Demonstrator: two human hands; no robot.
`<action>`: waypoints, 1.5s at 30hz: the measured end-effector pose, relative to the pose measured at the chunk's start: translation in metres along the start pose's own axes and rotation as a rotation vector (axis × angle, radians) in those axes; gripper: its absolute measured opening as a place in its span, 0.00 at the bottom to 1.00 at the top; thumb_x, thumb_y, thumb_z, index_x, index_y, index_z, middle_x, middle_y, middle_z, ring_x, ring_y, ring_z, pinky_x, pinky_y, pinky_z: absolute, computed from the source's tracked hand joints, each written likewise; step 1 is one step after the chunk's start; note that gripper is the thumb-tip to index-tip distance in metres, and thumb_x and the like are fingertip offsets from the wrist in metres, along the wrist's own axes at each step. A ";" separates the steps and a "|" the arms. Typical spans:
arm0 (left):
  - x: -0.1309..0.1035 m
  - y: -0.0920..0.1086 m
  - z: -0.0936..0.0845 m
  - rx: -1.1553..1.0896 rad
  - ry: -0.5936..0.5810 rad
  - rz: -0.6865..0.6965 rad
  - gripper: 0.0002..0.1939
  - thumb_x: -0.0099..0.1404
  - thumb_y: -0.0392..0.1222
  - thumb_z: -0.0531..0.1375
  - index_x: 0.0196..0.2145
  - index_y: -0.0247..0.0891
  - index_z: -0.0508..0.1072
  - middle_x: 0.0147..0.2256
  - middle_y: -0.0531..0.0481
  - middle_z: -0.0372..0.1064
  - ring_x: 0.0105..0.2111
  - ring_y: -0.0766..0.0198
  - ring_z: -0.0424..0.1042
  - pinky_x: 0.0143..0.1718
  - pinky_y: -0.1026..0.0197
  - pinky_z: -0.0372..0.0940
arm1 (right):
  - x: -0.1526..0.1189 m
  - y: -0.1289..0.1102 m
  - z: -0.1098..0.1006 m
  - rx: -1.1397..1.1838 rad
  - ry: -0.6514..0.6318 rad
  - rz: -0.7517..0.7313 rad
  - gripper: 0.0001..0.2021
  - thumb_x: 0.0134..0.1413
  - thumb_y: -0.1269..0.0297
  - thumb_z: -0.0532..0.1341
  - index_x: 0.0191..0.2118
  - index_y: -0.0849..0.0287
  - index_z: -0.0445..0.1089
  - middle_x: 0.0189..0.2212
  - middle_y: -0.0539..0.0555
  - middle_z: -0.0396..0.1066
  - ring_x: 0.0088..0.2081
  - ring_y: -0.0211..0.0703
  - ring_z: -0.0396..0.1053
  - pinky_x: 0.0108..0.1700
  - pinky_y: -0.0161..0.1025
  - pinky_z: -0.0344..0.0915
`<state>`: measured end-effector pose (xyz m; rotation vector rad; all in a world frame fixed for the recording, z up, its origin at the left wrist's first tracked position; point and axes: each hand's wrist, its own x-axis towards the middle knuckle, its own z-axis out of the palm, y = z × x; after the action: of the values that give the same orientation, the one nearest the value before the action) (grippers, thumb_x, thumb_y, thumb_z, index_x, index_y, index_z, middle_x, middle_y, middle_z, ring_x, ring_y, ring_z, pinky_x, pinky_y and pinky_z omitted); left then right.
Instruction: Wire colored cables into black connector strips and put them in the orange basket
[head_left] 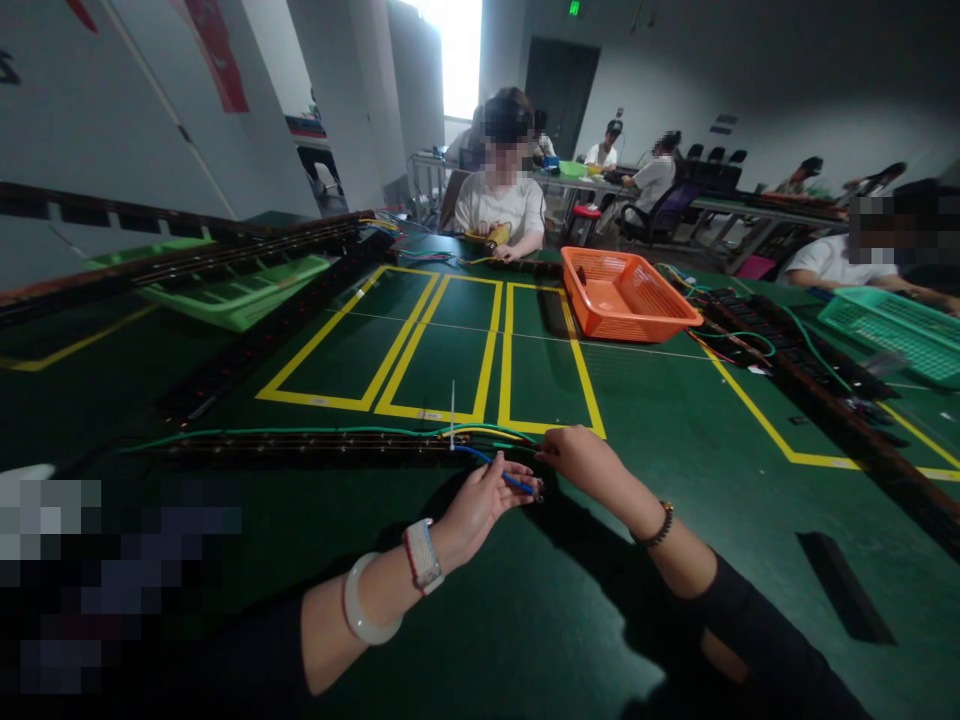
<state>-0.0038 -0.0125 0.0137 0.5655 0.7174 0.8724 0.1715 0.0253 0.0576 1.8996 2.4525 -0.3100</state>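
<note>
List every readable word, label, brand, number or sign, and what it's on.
"S", apparently, partly cut off: dark mark on the left panel.
White labels on yellow tape: too small to read.
Green sign, high up: too small.
Nothing else is legible.

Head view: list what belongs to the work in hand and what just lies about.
Apparently in use:
thin blue wire, in the left hand
long green wire
long dark strip
thin white cable tie

Seemingly lying about:
orange plastic basket
short flat black piece, right
</note>
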 end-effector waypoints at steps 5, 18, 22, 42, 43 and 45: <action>0.001 0.000 0.000 -0.046 -0.008 0.003 0.19 0.69 0.49 0.52 0.36 0.27 0.70 0.36 0.35 0.72 0.37 0.56 0.73 0.44 0.53 0.65 | 0.001 -0.002 0.005 -0.088 0.016 -0.019 0.08 0.58 0.62 0.60 0.34 0.60 0.73 0.30 0.56 0.72 0.32 0.42 0.70 0.30 0.35 0.54; 0.009 -0.007 -0.007 -0.186 0.025 -0.020 0.15 0.67 0.45 0.55 0.37 0.28 0.75 0.40 0.39 0.73 0.41 0.59 0.72 0.49 0.53 0.64 | -0.029 -0.036 -0.017 -0.116 0.057 -0.263 0.12 0.56 0.55 0.61 0.36 0.60 0.72 0.31 0.55 0.73 0.33 0.44 0.70 0.32 0.37 0.57; 0.008 -0.005 -0.005 -0.200 0.058 -0.029 0.15 0.67 0.45 0.55 0.35 0.29 0.74 0.39 0.39 0.73 0.43 0.59 0.72 0.51 0.53 0.64 | -0.027 -0.041 -0.008 -0.088 0.024 -0.271 0.12 0.61 0.65 0.55 0.48 0.56 0.71 0.34 0.54 0.74 0.32 0.41 0.71 0.32 0.36 0.58; 0.002 -0.005 -0.002 0.296 -0.238 -0.035 0.26 0.63 0.59 0.56 0.33 0.27 0.73 0.33 0.36 0.73 0.33 0.58 0.74 0.39 0.57 0.66 | 0.005 -0.014 0.011 0.153 0.222 -0.293 0.16 0.51 0.64 0.65 0.46 0.61 0.70 0.41 0.59 0.66 0.44 0.45 0.64 0.46 0.41 0.63; 0.002 -0.005 -0.002 0.297 -0.246 -0.037 0.26 0.63 0.58 0.55 0.34 0.27 0.74 0.34 0.36 0.73 0.34 0.58 0.74 0.39 0.57 0.66 | 0.008 -0.013 0.009 0.180 0.247 -0.313 0.21 0.50 0.62 0.67 0.50 0.61 0.68 0.44 0.60 0.65 0.45 0.46 0.63 0.48 0.42 0.63; 0.002 -0.004 -0.002 0.300 -0.267 -0.040 0.26 0.65 0.57 0.54 0.34 0.27 0.74 0.34 0.35 0.73 0.35 0.58 0.74 0.40 0.57 0.65 | 0.020 -0.013 0.007 0.214 0.252 -0.378 0.29 0.47 0.59 0.68 0.55 0.60 0.64 0.48 0.61 0.63 0.49 0.48 0.61 0.51 0.45 0.61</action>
<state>-0.0023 -0.0129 0.0093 0.9137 0.6152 0.6392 0.1534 0.0398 0.0498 1.6142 3.0632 -0.3740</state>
